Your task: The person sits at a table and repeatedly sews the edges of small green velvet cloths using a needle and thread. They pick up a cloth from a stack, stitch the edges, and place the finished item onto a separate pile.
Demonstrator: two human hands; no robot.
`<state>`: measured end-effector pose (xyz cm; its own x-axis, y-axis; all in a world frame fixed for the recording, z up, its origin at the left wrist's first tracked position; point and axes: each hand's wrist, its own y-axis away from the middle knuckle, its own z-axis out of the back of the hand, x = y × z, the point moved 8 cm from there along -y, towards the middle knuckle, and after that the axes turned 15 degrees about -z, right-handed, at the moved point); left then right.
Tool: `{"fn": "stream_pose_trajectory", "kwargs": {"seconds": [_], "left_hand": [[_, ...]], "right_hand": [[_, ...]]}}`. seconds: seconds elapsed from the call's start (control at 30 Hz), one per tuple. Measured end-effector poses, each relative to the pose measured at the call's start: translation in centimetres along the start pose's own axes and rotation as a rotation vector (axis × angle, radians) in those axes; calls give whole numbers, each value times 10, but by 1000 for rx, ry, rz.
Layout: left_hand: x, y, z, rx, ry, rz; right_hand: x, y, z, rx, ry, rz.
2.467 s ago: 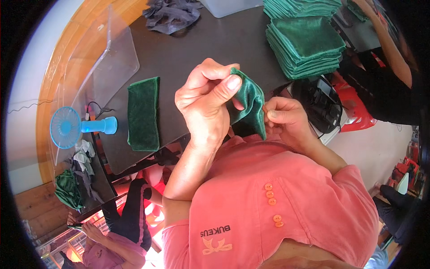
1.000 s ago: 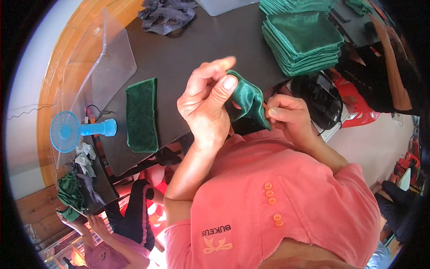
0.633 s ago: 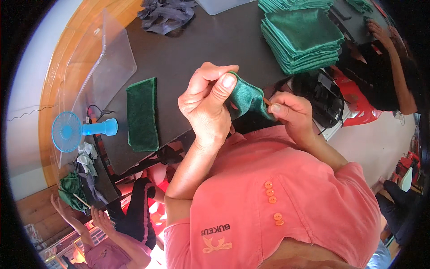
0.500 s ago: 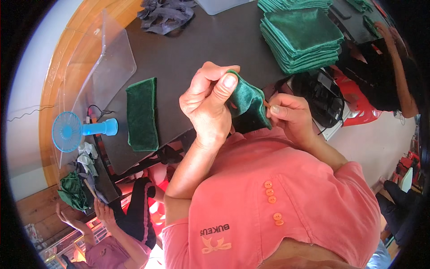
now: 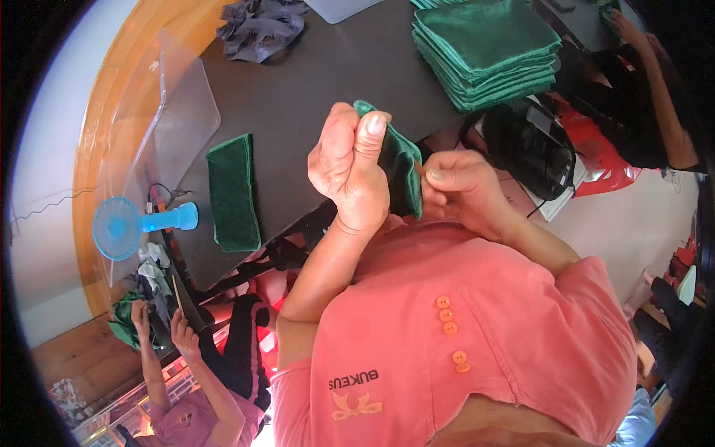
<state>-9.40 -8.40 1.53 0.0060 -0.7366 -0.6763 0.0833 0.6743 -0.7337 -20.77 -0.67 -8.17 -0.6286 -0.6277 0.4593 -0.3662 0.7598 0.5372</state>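
Observation:
A piece of dark green velvet cloth (image 5: 403,173) is bunched up in front of my chest. My left hand (image 5: 350,173) is closed on its upper left part, the thumb pressed along the fingers. At the cloth's right edge my right hand (image 5: 468,185) pinches a thin brown stick (image 5: 418,168), of which only a short bit shows. The stick's other end is hidden by the cloth and my fingers. A flat rectangular green velvet piece (image 5: 233,192) lies on the dark table (image 5: 313,89), to the left of my hands.
A stack of green velvet pieces (image 5: 488,45) stands at the far right. Dark crumpled fabric (image 5: 261,30), a clear plastic tray (image 5: 179,112) and a blue fan (image 5: 145,223) are at the left. A black bag (image 5: 525,149) sits right. Another person's hands (image 5: 182,335) hold a stick, lower left.
The velvet cloth and both my hands sit slightly further left, and the cloth shows less of its face. The view has shifted a little. The person at lower left has raised a stick.

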Motion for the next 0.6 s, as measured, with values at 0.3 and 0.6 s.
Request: {"fn": "stream_pose_trajectory", "kwargs": {"seconds": [0.3,0.6], "left_hand": [[-15,7,-3,55,82,-8],[-16,-2,-1,145,-98,-87]], "right_hand": [[-10,-3,-1,502,-10,-116],[4,-12,7,304,96,43]]}}
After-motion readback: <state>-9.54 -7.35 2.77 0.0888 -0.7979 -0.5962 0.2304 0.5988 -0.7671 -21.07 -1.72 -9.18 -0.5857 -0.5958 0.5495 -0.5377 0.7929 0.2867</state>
